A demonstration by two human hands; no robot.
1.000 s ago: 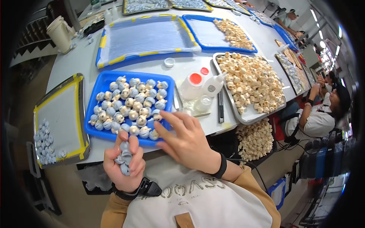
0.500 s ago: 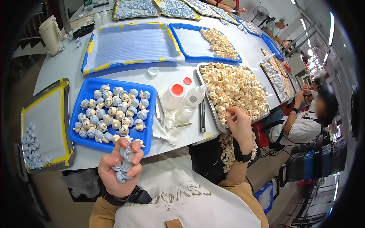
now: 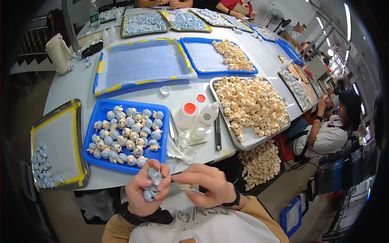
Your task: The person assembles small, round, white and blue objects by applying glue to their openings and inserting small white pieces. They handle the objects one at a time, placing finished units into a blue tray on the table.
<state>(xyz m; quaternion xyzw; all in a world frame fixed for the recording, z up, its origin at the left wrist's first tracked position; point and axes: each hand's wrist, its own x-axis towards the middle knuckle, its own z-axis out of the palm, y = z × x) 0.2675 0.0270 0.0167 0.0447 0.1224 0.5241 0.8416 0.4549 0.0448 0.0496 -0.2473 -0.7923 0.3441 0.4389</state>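
A: What is the left hand (image 3: 142,194) doing?
B: It is closed around a small cluster of blue-grey pieces (image 3: 152,184). They sit between the thumb and the curled fingers, showing in a column along the opening of the grip.
A: And the right hand (image 3: 210,184)?
B: Its thumb and fingers pinch a cream piece (image 3: 187,187) at their tips. Most of that piece is hidden by the fingers, so I can't tell which way it faces.
A: How close are the two grips?
B: Side by side, in front of the person's chest. The right fingertips point toward the left hand, and the cream piece lies just to the right of the blue-grey cluster. I can't tell whether the hands touch.
A: What is nearest to them?
B: The blue tray (image 3: 107,107), just beyond the left hand, with rows of small capped heads (image 3: 129,137) in it. A crumpled white tissue (image 3: 180,154) lies on the table to the right of that tray.
A: And the loose cream pieces (image 3: 251,105)?
B: Heaped in the metal tray (image 3: 250,139), farther off to the right, beyond the right hand.
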